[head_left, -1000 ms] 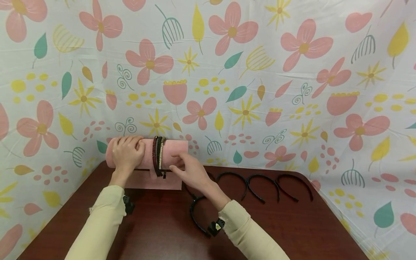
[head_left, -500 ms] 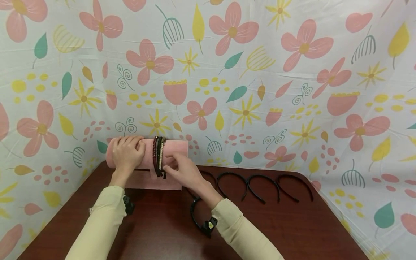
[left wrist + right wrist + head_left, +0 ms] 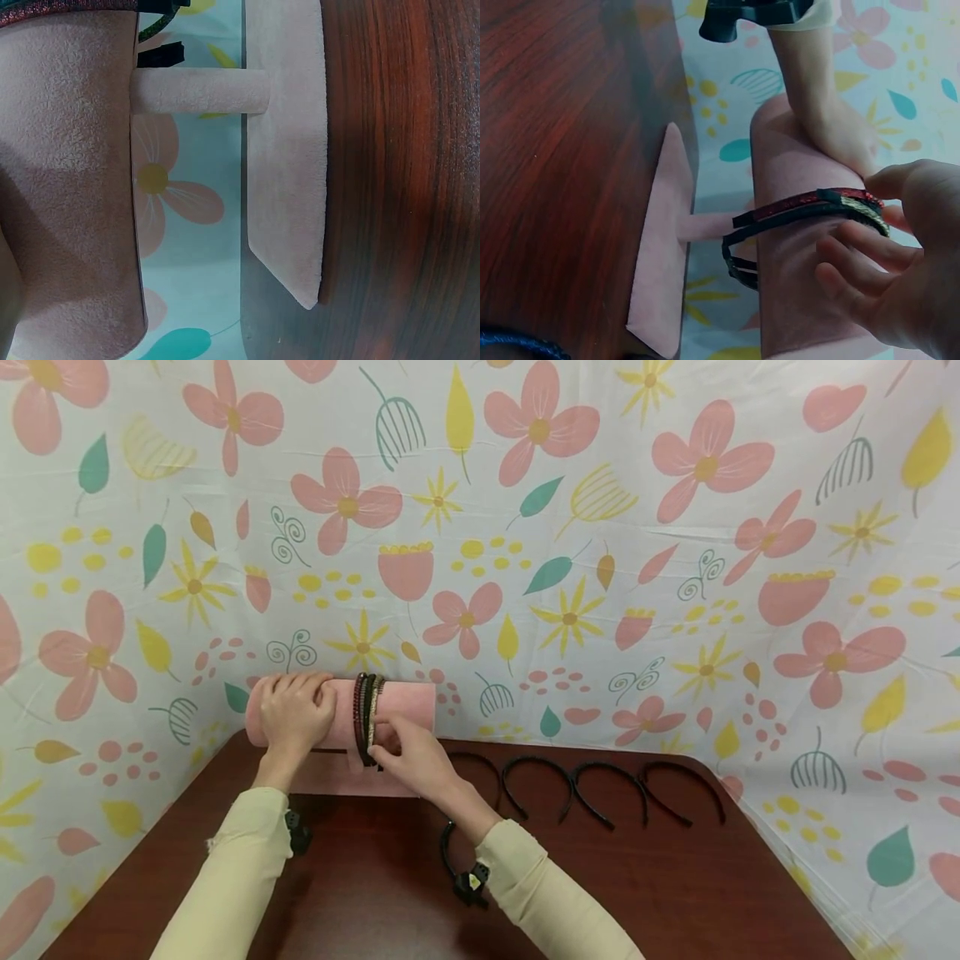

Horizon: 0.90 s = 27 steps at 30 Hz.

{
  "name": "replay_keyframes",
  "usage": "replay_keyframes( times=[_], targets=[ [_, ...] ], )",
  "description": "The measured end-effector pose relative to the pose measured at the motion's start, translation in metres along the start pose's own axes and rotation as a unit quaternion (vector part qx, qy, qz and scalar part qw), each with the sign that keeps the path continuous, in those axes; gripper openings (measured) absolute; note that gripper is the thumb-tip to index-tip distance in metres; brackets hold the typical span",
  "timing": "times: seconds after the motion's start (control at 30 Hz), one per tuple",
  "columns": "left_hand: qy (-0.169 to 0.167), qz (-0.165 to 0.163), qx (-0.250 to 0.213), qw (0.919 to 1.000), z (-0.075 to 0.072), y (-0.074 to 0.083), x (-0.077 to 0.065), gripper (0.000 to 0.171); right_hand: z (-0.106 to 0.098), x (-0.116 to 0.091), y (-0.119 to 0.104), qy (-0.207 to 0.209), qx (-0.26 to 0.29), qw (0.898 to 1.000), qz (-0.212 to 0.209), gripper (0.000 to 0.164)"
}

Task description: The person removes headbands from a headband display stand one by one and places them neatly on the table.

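Note:
A pink padded headband stand lies horizontal across its post, its roll [image 3: 417, 695] near the back left of the table. My left hand [image 3: 295, 714] grips the roll's left part from above. Several headbands hang round the roll's middle: a dark red one [image 3: 357, 714], black ones and a gold glittery one [image 3: 373, 697]. My right hand [image 3: 411, 756] is at the right side of these headbands, fingertips near the gold one. In the right wrist view, its loosely bent fingers [image 3: 855, 251] reach beside the bands; I see no clear pinch. The left wrist view shows the stand's post [image 3: 195, 91] and base [image 3: 289, 150].
Black headbands [image 3: 536, 760] lie in a row along the back of the dark wooden table [image 3: 360, 893]. Another dark headband [image 3: 446, 852] lies nearer, partly under the right forearm. A flower-patterned cloth [image 3: 480, 635] stands behind the table.
My right hand has moved left along the roll to the headbands. My left hand has stayed on the roll, and the stand has kept its place.

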<state>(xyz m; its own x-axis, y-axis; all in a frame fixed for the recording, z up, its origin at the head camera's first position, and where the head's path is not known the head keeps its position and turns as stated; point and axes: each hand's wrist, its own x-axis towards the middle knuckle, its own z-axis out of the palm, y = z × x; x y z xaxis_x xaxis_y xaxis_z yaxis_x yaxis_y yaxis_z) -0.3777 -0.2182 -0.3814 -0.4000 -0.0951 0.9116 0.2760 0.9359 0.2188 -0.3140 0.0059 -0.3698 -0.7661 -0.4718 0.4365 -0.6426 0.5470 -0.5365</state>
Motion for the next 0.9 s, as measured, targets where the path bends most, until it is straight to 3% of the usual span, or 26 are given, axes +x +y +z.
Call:
replay_keyframes(
  times=[0.4,0.9],
  targets=[
    [0.015,0.009,-0.002,0.9998,0.002,-0.001,-0.001,0.033,0.015,0.006,-0.001,0.043,0.027,0.998,0.029,0.043],
    [0.015,0.013,0.001,0.9998,0.003,-0.002,0.000,0.033,0.019,0.007,-0.003,0.055,0.050,0.997,0.035,0.043]
  ],
)
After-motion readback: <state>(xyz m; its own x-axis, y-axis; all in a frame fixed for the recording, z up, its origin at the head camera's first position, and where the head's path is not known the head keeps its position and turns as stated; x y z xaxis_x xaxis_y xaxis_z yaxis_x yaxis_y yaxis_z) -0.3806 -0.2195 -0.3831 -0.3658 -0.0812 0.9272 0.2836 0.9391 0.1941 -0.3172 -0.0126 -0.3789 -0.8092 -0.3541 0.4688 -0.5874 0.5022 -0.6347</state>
